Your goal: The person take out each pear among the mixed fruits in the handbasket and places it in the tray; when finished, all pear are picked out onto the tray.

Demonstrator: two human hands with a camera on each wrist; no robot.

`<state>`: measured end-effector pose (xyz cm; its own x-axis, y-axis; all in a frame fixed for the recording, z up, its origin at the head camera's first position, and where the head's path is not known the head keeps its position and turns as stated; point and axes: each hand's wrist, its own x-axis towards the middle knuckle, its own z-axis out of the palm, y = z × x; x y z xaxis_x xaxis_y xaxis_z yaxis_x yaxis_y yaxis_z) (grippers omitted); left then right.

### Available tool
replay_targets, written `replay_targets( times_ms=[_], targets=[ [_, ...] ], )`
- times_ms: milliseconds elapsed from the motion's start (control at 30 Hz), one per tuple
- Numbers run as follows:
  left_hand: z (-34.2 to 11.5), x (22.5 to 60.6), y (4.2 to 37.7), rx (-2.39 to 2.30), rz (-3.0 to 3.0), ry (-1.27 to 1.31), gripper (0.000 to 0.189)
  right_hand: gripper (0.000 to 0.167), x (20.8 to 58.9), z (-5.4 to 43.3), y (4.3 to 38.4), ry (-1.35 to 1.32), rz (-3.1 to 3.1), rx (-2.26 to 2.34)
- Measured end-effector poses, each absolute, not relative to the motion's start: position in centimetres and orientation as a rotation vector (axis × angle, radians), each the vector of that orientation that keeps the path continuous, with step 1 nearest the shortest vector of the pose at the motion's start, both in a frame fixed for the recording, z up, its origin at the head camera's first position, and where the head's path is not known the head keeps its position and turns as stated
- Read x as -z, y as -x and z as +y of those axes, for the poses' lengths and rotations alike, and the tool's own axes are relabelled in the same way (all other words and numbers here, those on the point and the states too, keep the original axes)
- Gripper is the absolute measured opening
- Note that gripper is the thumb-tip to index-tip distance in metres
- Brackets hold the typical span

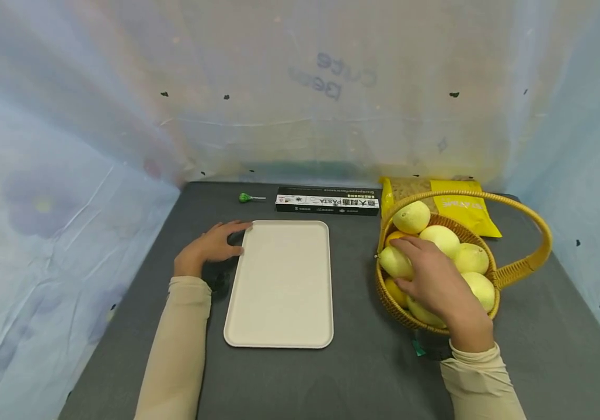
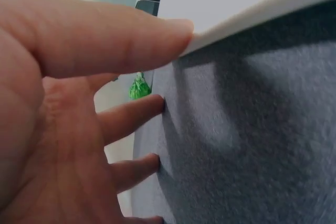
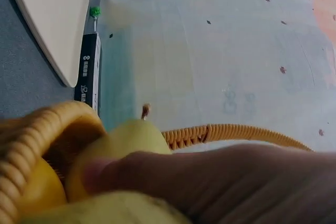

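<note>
My left hand (image 1: 210, 248) is at the left edge of a cream rectangular tray (image 1: 279, 286). In the left wrist view its thumb touches the tray's rim, while the other fingers spread over the dark tabletop. On the right stands a wicker basket (image 1: 391, 306) with a tall handle, filled with several yellow-green pears and some orange fruit (image 1: 396, 291). Inside it my right hand (image 1: 436, 283) grips a pear (image 1: 394, 262) near the basket's left rim. That pear's stem and upper side show in the right wrist view, with the thumb lying against it.
Behind the tray lies a black pasta box (image 1: 327, 200), with a green-wrapped lollipop (image 1: 244, 198) to its left. A yellow bag (image 1: 463, 213) rests behind the basket, partly hidden by its handle. Pale plastic sheeting (image 1: 300, 87) hangs around the dark table (image 1: 358, 373).
</note>
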<state>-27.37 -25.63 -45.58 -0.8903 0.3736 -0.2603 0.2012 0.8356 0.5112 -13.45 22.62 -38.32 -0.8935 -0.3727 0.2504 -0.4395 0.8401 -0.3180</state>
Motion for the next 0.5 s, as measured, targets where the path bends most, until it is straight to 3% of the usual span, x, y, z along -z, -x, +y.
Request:
replay_targets(
  times_ms=[267, 500],
  targets=[
    [-25.5, 45.6, 27.5, -0.675, 2.642, -0.416, 0.078, 0.068, 36.4, 23.9, 12.4, -0.706, -2.850, -0.638],
    [-25.6, 45.6, 27.5, -0.662, 2.660, -0.385, 0.077, 0.074, 33.4, 23.6, 12.7, -0.847, -2.691, -0.697]
  ],
)
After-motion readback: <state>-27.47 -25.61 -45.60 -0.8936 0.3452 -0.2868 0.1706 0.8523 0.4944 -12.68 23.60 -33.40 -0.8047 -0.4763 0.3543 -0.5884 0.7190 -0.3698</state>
